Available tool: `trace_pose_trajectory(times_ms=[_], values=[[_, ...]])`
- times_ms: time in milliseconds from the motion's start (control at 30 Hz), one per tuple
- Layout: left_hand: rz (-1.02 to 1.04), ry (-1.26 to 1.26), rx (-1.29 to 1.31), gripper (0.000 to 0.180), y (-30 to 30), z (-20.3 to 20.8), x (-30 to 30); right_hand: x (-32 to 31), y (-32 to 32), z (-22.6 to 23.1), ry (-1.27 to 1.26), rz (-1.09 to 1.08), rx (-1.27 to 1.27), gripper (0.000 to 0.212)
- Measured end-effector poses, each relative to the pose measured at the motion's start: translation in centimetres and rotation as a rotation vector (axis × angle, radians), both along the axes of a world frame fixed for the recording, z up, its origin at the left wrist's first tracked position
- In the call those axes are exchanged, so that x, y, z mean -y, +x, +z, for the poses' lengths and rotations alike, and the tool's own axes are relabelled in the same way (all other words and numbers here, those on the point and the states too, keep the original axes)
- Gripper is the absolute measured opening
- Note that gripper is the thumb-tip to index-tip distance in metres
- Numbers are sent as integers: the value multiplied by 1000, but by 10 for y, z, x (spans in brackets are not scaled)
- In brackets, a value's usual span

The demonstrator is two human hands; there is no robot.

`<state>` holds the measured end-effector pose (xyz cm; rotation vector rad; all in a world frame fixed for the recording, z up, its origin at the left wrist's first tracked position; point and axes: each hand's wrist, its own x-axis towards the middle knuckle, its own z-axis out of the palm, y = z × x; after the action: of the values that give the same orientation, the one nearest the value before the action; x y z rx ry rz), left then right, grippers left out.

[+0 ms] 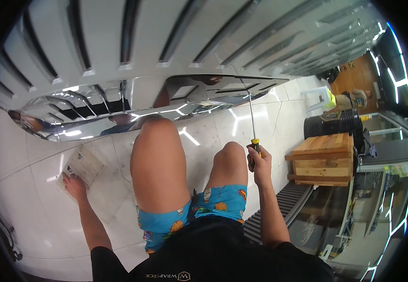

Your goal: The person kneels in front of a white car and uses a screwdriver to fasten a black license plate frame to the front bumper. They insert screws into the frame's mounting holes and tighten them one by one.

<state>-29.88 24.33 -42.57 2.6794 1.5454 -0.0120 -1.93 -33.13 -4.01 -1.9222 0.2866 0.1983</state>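
My right hand (260, 167) is closed round the yellow-and-black handle of a long screwdriver (253, 120). Its thin metal shaft points up and away, the tip reaching the lower edge of a glossy white-and-chrome vehicle front (185, 101); whether it touches there I cannot tell. Down on the left, my left hand (74, 186) lies with its fingers spread at the near edge of a flat, pale, worn sheet (86, 164) on the floor. Nothing shows gripped in it.
White slats (143, 35) of the vehicle spread overhead. Shiny tiles (39, 202) cover the floor. To the right stand a wooden crate (321, 160), a black ribbed container (333, 123) and a white stool (319, 97). Another person (358, 98) is farther back.
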Motion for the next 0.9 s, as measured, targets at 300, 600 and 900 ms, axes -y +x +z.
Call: trace_pose_trajectory(times_ms=[300,600,900], values=[[-17,-106,-157,42,-24,13,4,-4,-53,-12,93,81,4,15],[196,-30,79,48,12,44,22,-44,-81,-15,131,310,-51,21],[-142,-623,1038,35,117,202,137,-95,-85,-20,246,317,-78,25]])
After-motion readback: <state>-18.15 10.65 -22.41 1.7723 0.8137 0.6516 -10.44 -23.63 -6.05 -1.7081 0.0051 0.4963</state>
